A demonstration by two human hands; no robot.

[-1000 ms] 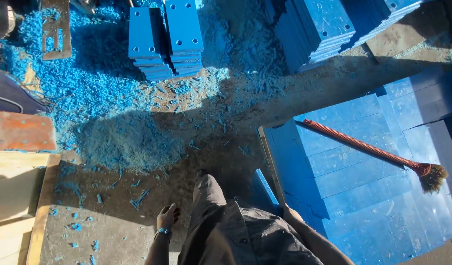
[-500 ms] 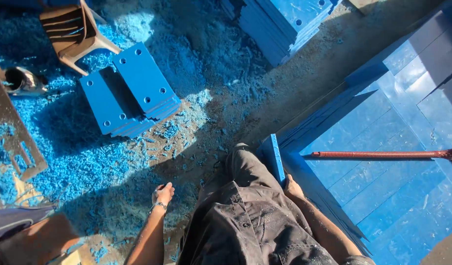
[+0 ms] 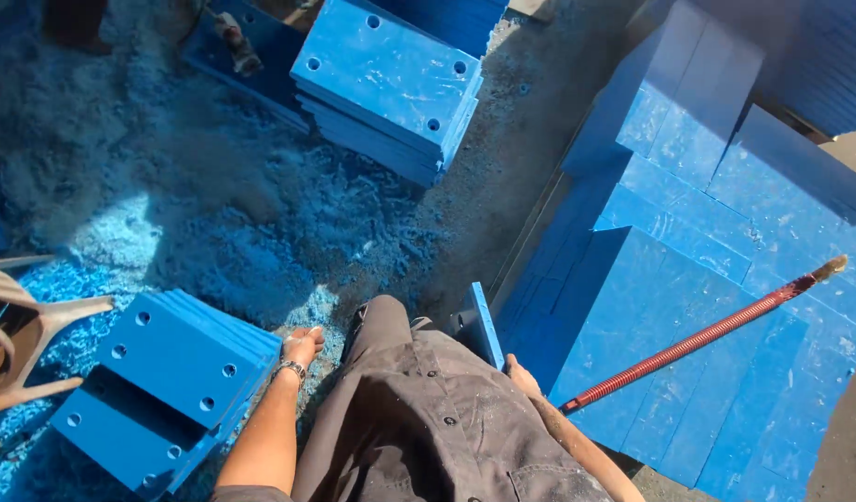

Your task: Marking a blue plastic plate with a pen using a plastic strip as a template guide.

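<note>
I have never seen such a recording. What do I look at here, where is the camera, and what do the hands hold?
The camera sits on a person's head and looks down at their body and the ground. No machine is here, only two bare hands. The left hand hangs empty beside a stack of blue drilled plates. The right hand is at a blue plate standing on edge; whether it grips it is unclear. Blue shavings cover the ground. A red-handled broom lies on large blue sheets. Another plate stack lies ahead.

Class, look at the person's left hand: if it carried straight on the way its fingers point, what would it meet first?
The left hand hangs fingers-down; straight on it would likely meet the blue shavings on the ground, though depth is unclear.
</note>
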